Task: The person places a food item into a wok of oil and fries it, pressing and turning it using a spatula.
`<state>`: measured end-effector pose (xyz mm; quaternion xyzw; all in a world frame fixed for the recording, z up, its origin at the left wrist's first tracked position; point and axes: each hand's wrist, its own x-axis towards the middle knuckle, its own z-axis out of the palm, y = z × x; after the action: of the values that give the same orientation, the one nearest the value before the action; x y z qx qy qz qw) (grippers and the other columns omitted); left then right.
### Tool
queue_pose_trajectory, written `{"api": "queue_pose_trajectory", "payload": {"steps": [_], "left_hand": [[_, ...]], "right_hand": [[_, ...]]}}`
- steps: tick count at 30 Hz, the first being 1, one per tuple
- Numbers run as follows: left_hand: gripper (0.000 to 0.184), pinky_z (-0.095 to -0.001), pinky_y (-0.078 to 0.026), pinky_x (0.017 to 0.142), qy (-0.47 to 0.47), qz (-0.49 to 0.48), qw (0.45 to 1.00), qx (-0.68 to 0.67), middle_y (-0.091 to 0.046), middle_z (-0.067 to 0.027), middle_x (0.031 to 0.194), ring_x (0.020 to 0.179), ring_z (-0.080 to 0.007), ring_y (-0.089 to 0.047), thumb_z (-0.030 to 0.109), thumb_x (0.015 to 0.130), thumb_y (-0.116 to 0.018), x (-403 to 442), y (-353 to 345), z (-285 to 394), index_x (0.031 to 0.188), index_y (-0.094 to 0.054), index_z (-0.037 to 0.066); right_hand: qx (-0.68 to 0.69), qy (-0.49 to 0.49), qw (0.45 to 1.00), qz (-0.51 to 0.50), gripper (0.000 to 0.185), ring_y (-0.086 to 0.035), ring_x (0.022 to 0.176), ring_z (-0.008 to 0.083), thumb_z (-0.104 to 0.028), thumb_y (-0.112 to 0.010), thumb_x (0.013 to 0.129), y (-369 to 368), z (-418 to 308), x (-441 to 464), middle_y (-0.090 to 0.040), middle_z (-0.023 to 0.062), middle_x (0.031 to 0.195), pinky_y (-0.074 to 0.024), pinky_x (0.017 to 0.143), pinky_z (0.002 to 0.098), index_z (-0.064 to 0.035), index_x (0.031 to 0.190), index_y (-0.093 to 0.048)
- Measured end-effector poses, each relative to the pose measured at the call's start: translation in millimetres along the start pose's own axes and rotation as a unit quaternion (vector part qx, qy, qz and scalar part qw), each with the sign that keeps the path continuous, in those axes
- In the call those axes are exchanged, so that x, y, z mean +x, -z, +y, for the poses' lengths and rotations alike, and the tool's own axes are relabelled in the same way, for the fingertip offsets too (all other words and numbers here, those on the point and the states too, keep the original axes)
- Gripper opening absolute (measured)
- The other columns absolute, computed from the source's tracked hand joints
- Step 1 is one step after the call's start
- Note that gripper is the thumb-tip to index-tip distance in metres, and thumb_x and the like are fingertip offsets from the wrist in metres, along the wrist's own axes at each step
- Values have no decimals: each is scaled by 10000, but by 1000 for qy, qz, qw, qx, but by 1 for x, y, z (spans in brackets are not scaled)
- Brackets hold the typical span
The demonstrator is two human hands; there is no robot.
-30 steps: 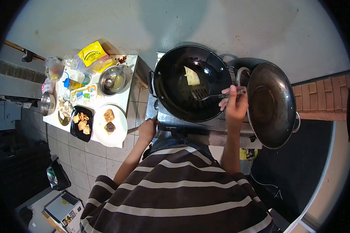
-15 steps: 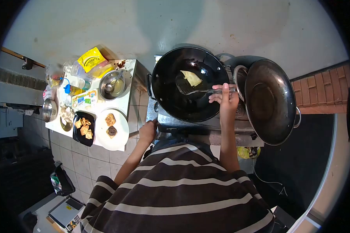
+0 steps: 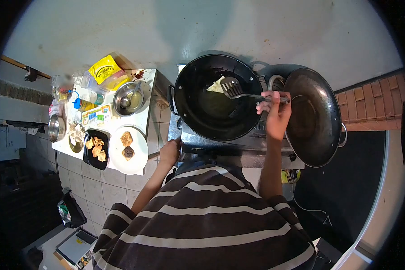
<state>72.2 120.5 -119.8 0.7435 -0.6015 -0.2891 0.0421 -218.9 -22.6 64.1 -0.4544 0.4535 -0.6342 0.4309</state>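
A black wok (image 3: pixel 198 121) sits on the stove (image 3: pixel 193 139), with a shiny layer of oil in its bottom. In the oil lies a pale folded piece of dough (image 3: pixel 216 85), partly covered by the slotted head of a metal spatula (image 3: pixel 231 87). My right hand (image 3: pixel 276 114) is closed around the spatula's handle, at the wok's right rim. Down at the stove's front left corner, my left hand (image 3: pixel 169 152) rests with curled fingers; what they hold, if anything, is hidden.
A second, worn wok (image 3: pixel 308 121) leans at the right. On the left table stand a white plate (image 3: pixel 137 157) with two browned pieces, a black dish (image 3: pixel 91 160) of fried pieces, a metal bowl (image 3: pixel 129 110) with a ladle, and a yellow oil pouch (image 3: pixel 105 67).
My right hand has moved right and slightly down, turning the spatula. Its head went from left of the dough piece to over its right part. My left hand stays in place.
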Motion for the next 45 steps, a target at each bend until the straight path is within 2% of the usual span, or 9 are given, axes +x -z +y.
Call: {"api": "queue_pose_trajectory", "payload": {"steps": [8,14,19,22,25,32,36,38,45], "left_hand": [[229,-504,-502,703,-4,16,1000,0,-677,-160,884,835,-371,-654,291,948,-498,-2,2,5,1000,-651,130],[246,-507,-513,703,-2,-15,1000,8,-666,-170,945,849,-372,-656,309,943,-508,1,4,3,1058,-646,143],[246,-509,-515,707,5,-18,1000,15,-668,-171,963,855,-374,-656,308,944,-505,0,4,5,1064,-639,139],[228,-517,-499,696,-4,-2,1000,-1,-669,-166,893,854,-382,-647,297,952,-494,1,2,3,973,-626,113],[257,-513,-518,729,13,-30,999,21,-671,-168,979,886,-367,-658,302,942,-507,0,8,8,1116,-637,163],[255,-507,-518,731,15,-30,999,26,-674,-169,969,878,-367,-660,305,944,-504,1,8,8,1108,-641,165],[243,-529,-495,703,3,-6,1000,10,-663,-184,905,862,-390,-644,315,951,-495,-1,6,6,1024,-630,127],[240,-528,-495,706,4,-11,1000,14,-663,-183,906,864,-388,-644,313,951,-495,0,7,7,1023,-630,128],[245,-508,-513,721,9,-22,999,26,-675,-169,943,881,-370,-655,312,948,-499,2,4,6,1055,-646,148]], "right_hand": [[-310,17,945,-105,184,-585,514,120,-168,-561,964,-15,-7,-16,-627,89,671,-451,486,289,-11,902,-489],[-222,-6,971,-92,183,-574,500,116,-167,-551,971,-32,-10,-14,-625,89,686,-428,473,286,-19,886,-485],[-317,65,942,-85,203,-603,551,268,-170,-574,958,-26,-8,-10,-596,132,671,-437,520,321,-5,892,-476],[-303,22,947,-103,207,-579,564,330,-164,-580,952,-28,-3,-12,-578,147,664,-431,528,336,2,892,-472],[-262,-3,960,-101,199,-590,569,323,-154,-577,952,-37,-14,-15,-580,147,663,-443,537,347,2,889,-470],[-295,76,949,-84,207,-573,487,215,-168,-560,966,-34,-3,-12,-579,128,648,-426,482,330,-4,876,-471],[-310,42,946,-89,205,-558,476,206,-167,-560,966,-35,0,-16,-573,128,645,-417,475,323,-5,874,-473],[-263,-6,962,-73,207,-580,537,281,-161,-564,961,-38,-7,-16,-573,144,656,-442,525,347,4,877,-471],[-291,66,952,-65,200,-566,482,208,-164,-558,967,-28,6,-12,-600,136,671,-430,484,323,-6,877,-476]]}}
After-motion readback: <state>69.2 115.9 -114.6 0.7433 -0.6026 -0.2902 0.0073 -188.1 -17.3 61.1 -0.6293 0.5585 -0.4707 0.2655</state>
